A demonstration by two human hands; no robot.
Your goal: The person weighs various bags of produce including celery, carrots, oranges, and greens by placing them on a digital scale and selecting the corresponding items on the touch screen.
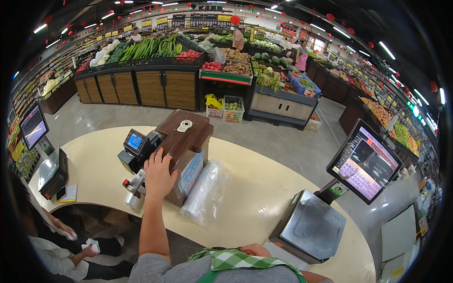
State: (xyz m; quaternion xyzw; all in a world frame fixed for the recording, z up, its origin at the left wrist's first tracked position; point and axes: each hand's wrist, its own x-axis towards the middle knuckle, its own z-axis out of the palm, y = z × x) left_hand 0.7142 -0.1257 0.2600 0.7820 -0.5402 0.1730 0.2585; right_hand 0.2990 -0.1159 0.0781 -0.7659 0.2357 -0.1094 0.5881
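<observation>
My left hand rests with its fingers spread on the near left edge of a brown boxy machine on the counter. Close to my fingertips sits a small black unit with a lit blue display. Below it a metal fitting with a red knob projects over the counter's inner edge. A roll of clear plastic bags lies against the machine's right side. My right hand is low in front of me by the green checked apron. Its fingers are partly hidden, and whether it holds anything is unclear.
On the curved cream counter, a weighing scale with a tilted touchscreen stands right; another scale stands left. A seated person at lower left holds white paper. Vegetable stands and people are beyond.
</observation>
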